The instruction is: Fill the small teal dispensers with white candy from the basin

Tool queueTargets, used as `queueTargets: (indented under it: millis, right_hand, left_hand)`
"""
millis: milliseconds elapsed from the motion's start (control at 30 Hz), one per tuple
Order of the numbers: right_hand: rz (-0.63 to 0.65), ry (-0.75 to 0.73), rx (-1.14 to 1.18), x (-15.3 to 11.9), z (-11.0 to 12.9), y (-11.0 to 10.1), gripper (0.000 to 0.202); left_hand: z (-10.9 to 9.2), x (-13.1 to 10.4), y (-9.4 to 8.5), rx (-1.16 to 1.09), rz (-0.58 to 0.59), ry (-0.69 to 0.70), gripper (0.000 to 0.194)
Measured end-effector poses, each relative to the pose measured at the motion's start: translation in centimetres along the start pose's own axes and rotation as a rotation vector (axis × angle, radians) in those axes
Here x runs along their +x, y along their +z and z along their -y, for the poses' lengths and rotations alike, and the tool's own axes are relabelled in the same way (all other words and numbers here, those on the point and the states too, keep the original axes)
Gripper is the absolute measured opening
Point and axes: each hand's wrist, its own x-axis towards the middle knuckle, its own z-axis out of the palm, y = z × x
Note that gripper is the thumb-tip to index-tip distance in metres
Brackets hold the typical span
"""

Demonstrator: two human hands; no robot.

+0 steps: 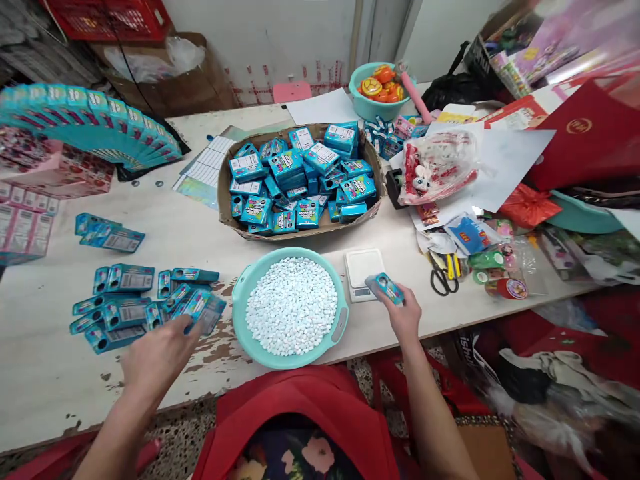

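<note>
A small blue box (389, 288) is gripped in my right hand (406, 313), over the front edge of a white scale (365, 267). Blurred by motion, my left hand (163, 350) has its fingers closed on another blue box (197, 305) at the right end of a loose group of similar boxes (131, 277). Between my hands stands a turquoise basin (240, 301) filled with small white candies (293, 305). Behind it, an open cardboard tray (225, 175) holds many blue boxes (306, 213), lying at various angles.
A curved row of blue boxes (100, 113) stands at the back left beside pink packages (60, 170). Black scissors (444, 279), a yellow cutter (453, 267) and plastic bags crowd the right side. A bowl of orange toys (380, 87) sits at the back.
</note>
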Motion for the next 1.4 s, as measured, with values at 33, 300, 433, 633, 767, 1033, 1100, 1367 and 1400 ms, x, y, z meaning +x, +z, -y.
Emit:
queueTargets:
  millis: [33,300,433,633,767,1033,1100,1367,1400]
  right_hand:
    - [0.011,-0.032,0.006,1.3,0.6,0.8,0.046]
    - [0.037,-0.059,0.051,5.0,1.2,4.1,0.064]
    - [-0.097,0.066,0.064,2.4,-1.0,1.0,0.058]
    - [-0.161,0.265,0.016,-1.3,-4.7,-1.1,0.055]
    - [-0.115,0.276,0.049,-2.1,-5.3,-1.0,0.054]
    - [-0.063,0.257,0.089,-1.8,-5.6,-1.2,0.05]
    - [-0.049,0.242,0.105,-1.3,-5.3,-0.9,0.05]
    - [0.029,0.059,0.154,3.4,-1.5,3.5,0.056]
    - [0.038,0.054,0.157,4.1,-1.2,4.1,0.057]
  left_hand:
    - [0.6,0.6,1.3,0.083,-0.006,-0.024,0.038]
    - [2.4,5.0,8.1,0.102,-0.083,-0.12,0.054]
    - [3.3,5.7,7.3,0.092,-0.094,-0.181,0.062]
    - [-2.6,4.7,4.1,-0.017,-0.069,0.17,0.051]
    - [-8.0,4.0,4.0,0.055,0.015,0.456,0.039]
    - [-13.1,2.4,5.9,0.042,0.055,0.661,0.034]
    - [-13.4,2.0,6.3,0.012,0.043,0.688,0.032]
    - [-13.2,3.0,8.6,0.147,0.124,0.695,0.03]
    - [-13.1,3.2,8.9,0.162,0.132,0.693,0.03]
